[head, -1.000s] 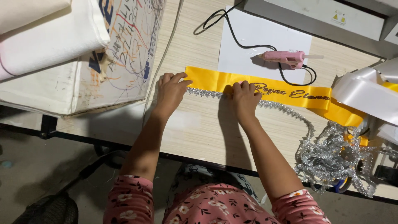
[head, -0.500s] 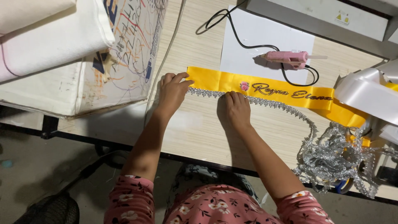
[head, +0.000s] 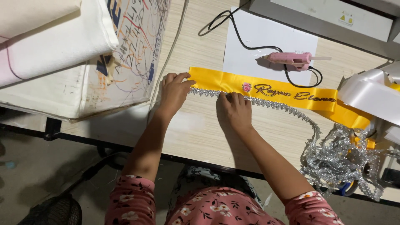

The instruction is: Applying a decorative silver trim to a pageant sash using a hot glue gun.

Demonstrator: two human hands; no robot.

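A yellow satin sash (head: pixel 216 81) with dark script and a small pink rose lies across a light wooden table (head: pixel 200 133). A silver sequin trim (head: pixel 283 106) runs along its near edge and ends in a loose heap at the right. My left hand (head: pixel 174 92) lies flat on the sash's left end, fingers spread on the trim. My right hand (head: pixel 234 110) presses the trim against the sash's near edge a little to the right, fingertips on it. Neither hand grips anything.
A pink glue gun (head: pixel 289 59) with a black cord lies on a white sheet (head: pixel 258 37) behind the sash. White and yellow ribbon (head: pixel 371 91) piles at the right. A scribbled white box (head: pixel 125 54) and a fabric roll (head: pixel 54 46) stand left.
My right hand has slid leftward along the trim, from beside the script to nearer my left hand. The left hand has stayed at the sash's end.
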